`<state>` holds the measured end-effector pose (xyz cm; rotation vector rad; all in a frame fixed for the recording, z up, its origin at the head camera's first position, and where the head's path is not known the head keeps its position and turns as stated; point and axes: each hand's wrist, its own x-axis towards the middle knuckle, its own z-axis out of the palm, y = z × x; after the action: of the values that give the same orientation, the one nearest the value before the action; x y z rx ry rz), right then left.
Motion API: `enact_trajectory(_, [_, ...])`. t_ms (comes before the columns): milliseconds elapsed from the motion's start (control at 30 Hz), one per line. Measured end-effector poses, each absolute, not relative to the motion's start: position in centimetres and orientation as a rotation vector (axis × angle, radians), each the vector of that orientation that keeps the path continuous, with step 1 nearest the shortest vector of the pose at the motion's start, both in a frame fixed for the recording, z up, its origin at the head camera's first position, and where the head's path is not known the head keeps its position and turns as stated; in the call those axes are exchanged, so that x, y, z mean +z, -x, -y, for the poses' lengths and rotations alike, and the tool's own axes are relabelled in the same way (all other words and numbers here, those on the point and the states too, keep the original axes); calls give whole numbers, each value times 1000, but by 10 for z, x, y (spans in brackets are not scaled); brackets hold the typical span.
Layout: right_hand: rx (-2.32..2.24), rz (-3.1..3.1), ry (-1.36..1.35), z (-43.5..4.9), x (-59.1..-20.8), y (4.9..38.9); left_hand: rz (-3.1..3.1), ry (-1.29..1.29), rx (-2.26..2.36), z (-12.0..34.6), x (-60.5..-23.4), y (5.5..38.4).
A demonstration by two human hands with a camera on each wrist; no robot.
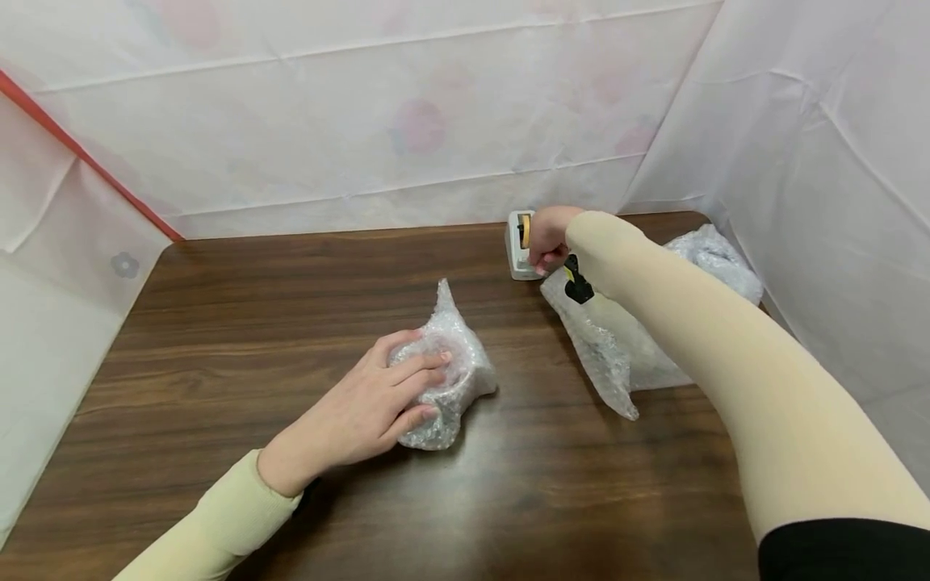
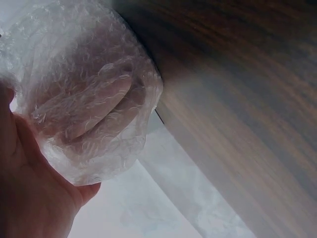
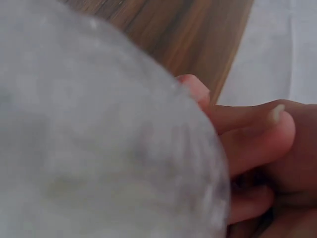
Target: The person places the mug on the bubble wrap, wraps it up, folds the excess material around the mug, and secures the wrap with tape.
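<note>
A round bundle in clear bubble wrap (image 1: 465,363) sits on the table, one twisted corner of the wrap pointing away. My left hand (image 1: 363,399) holds it, fingers over the top and thumb on the near side. In the left wrist view, fingers show blurred through the bubble wrap (image 2: 99,44). At the back, my right hand (image 1: 550,236) is beside a pale tape dispenser (image 1: 514,262) with a yellowish roll, its bent fingers at the cutter end. Whether they pinch tape is hidden. In the right wrist view, blurred bubble wrap (image 3: 99,124) covers part of the right hand (image 3: 262,148).
Under my right forearm lies a loose sheet of bubble wrap (image 1: 596,343). Another crumpled bubble wrap piece (image 1: 719,258) is at the back right corner. A dark strapped device (image 1: 577,282) sits at my right wrist. White curtains (image 1: 327,121) border the brown wooden table (image 1: 254,323).
</note>
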<state>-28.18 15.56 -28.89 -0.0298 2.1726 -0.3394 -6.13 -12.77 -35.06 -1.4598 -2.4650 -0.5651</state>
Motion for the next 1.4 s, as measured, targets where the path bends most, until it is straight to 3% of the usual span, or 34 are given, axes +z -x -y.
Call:
enact_trajectory(533, [-330,-2148,-40,-149,-285,273,2462,1452,-571,126,-347,56])
enact_trajectory(1400, [75,-2229,145,-152,-299,284,2463,1449,-566,123,-350,58])
